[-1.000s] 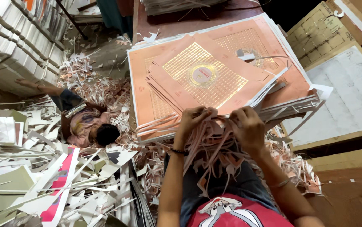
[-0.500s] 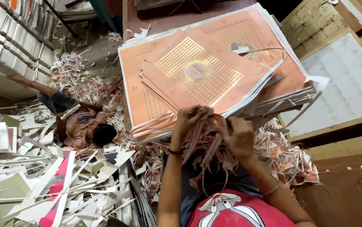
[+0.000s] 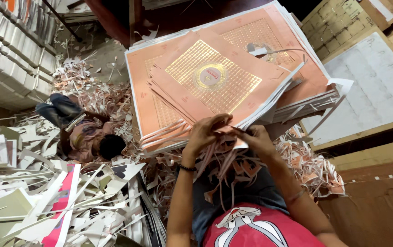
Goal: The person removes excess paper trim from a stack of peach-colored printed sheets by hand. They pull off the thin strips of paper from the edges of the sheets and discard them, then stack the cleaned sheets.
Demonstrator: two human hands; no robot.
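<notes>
Peach die-cut sheets [image 3: 215, 87] with gold grids, edges trailing strips.

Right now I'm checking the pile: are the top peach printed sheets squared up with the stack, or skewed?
Skewed. The top sheets lie turned and fanned across the squarer stack, their near edges overhanging by both hands.

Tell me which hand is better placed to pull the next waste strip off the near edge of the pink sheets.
Probably the right hand: it sits at the edge of the pink sheets with the loose strips hanging under it. The left hand lies on the stack's edge, seemingly steadying it.
</notes>
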